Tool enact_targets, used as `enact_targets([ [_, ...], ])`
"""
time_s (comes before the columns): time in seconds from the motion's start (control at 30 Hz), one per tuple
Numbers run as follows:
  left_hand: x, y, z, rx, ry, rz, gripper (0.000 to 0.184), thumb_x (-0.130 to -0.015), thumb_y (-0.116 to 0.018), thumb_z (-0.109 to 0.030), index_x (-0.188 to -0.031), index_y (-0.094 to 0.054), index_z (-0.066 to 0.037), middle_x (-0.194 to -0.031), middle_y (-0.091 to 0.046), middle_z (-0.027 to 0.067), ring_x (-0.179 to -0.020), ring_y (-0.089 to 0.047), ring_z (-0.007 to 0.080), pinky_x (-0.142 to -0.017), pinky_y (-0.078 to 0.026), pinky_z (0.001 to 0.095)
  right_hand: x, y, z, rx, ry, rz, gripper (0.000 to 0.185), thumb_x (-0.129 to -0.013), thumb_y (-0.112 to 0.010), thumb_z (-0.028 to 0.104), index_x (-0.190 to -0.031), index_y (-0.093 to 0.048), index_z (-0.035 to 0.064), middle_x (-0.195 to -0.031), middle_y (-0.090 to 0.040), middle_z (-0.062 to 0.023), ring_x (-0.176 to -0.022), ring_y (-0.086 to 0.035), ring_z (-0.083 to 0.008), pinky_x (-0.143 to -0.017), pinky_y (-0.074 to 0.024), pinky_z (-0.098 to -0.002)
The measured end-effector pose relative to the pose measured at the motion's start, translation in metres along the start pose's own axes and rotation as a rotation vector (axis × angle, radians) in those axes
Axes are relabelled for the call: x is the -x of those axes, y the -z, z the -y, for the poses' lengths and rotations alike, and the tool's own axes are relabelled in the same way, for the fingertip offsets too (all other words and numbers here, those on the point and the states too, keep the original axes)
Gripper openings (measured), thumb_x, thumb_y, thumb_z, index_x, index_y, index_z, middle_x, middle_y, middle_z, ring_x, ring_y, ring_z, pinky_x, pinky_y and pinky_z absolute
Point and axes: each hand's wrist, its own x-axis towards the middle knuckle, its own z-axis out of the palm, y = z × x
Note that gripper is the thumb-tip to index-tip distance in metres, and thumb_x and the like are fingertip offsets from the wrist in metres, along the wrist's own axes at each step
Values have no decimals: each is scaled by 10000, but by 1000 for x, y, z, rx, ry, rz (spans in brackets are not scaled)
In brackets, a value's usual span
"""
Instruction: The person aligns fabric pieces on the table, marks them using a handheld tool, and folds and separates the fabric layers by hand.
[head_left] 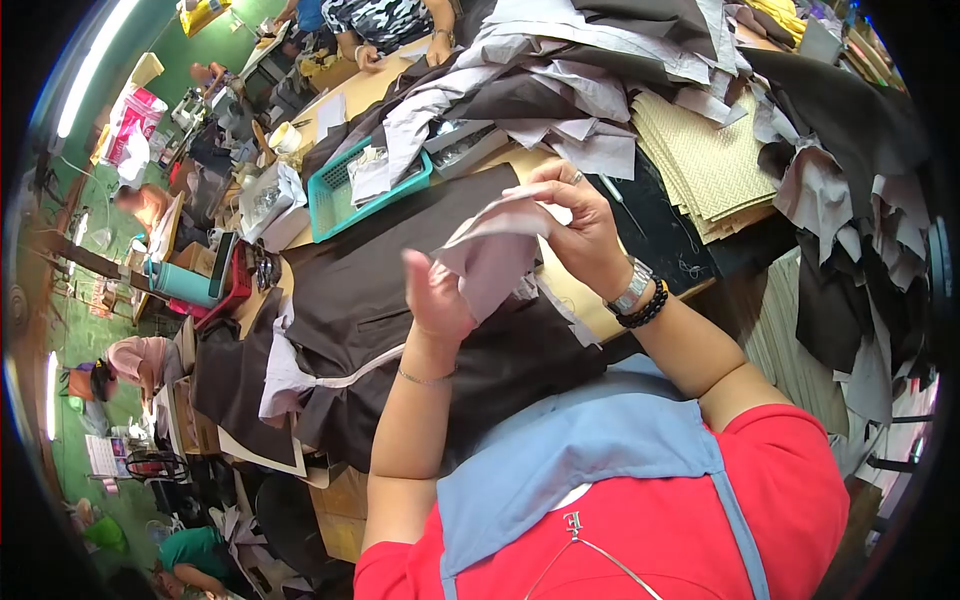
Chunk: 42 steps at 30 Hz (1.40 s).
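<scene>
A piece of pale lilac-grey cloth [492, 265] is raised in front of me, above the dark garment fabric on the table. My right hand [583, 225] pinches its upper right edge between thumb and fingers. At the cloth's lower left, my left hand [440, 300] touches it with the thumb standing apart; the cloth hides the other fingers. Beneath both hands spreads the dark brown garment piece [370, 265], with a welt-like slit [385, 322] in it. A narrow pale strip [365, 372] runs across this dark fabric to a bunched pale cloth [285, 375].
A teal basket [322, 205] with pale pieces stands beyond the garment, beside a box of small items [465, 148]. Dark and pale cloth [560, 85] is heaped behind. At right lie quilted cream sheets [700, 160] and a slim tool [622, 203]. Other people work farther off.
</scene>
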Motion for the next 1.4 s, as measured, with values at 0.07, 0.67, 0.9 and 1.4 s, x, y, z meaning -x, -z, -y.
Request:
enact_targets([
  [0.07,3,5,3,96,145,-83,732,-912,-548,-598,-1267,-520,41,-1223,-597,177,-1090,-607,244,-992,-465,383,-1,1,11,-27,-58,53,121,-855,-729,70,-968,-702,39,-1035,-621,-62,-986,-569,-175,-865,-457,-297],
  [0.67,8,35,36,-467,75,-325,118,-966,-604,-75,-1036,-637,14,-972,-684,44,-823,-630,76,-757,-530,235,8,-5,19,-305,-208,78,222,-886,-687,56,-1107,-674,47,-1096,-628,-30,-984,-594,-104,-898,-484,-259],
  [0.9,11,37,42,-549,36,-354,139,-960,-615,-75,-1044,-670,22,-958,-692,38,-847,-626,70,-765,-515,222,1,6,19,-213,-37,36,159,-832,-729,-11,-983,-701,31,-934,-705,-54,-851,-647,-104,-757,-521,-256],
  [1.4,-2,17,31,-548,-39,-331,204,-1016,-546,-191,-1066,-616,-5,-989,-656,26,-915,-591,78,-848,-479,245,-1,14,17,165,118,34,130,-773,-769,2,-893,-718,14,-841,-726,-89,-752,-696,-172,-703,-546,-279],
])
